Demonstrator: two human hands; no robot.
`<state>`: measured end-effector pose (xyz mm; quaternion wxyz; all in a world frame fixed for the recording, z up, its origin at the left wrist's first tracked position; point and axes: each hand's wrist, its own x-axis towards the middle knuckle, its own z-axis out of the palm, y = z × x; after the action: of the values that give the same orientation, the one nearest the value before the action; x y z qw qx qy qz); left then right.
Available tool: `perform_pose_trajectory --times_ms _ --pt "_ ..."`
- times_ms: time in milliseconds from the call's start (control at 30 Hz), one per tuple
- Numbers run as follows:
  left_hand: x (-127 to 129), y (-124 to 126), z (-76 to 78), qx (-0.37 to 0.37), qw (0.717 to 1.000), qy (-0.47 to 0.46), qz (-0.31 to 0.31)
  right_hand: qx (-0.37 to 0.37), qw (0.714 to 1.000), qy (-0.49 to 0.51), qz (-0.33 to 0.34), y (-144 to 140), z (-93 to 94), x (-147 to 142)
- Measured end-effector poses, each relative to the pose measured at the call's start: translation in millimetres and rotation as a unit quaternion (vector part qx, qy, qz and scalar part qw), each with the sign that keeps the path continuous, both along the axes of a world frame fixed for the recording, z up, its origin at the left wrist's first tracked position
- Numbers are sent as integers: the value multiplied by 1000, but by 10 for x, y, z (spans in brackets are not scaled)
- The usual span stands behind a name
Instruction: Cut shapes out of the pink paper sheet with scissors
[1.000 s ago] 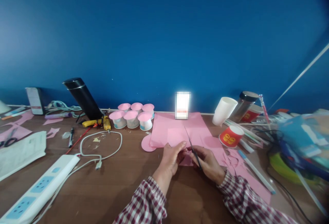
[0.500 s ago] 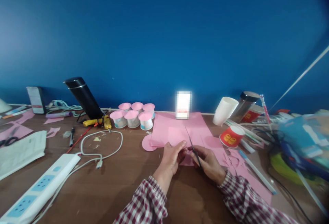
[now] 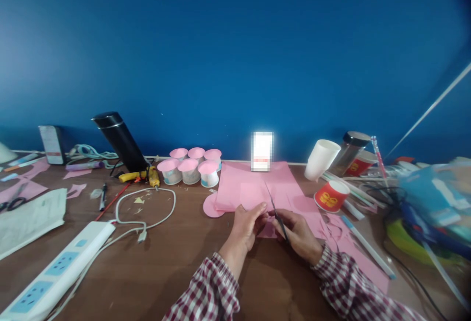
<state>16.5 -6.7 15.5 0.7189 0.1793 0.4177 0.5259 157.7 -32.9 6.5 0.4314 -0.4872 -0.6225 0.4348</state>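
My right hand (image 3: 298, 235) is wrapped round a pair of dark-handled scissors (image 3: 280, 223), whose thin blade slants up and away to the left. My left hand (image 3: 245, 225) is closed beside it, thumb against the fingers, with pink paper (image 3: 267, 231) at and below the fingertips. How much of that paper is in the grip is partly hidden by the fingers. Just beyond both hands lie stacked pink sheets (image 3: 231, 178), and a round pink cut-out (image 3: 212, 206) rests at their left edge.
Several paper cups with pink rims (image 3: 189, 171) stand behind on the left. A glue gun (image 3: 152, 176), white cable and power strip (image 3: 55, 272) lie further left. A red cup (image 3: 332, 196), white cup (image 3: 322, 159) and pink scraps (image 3: 338, 232) are at right.
Hardly anything differs. Both hands, the scissors and the paper keep the same place; only the view has shifted very slightly.
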Motion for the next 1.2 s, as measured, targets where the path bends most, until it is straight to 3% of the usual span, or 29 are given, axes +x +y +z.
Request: perform_pose_trajectory --times_ms 1200 --pt "-9 -17 36 22 1000 1 -11 -5 1000 -9 -7 -10 31 -12"
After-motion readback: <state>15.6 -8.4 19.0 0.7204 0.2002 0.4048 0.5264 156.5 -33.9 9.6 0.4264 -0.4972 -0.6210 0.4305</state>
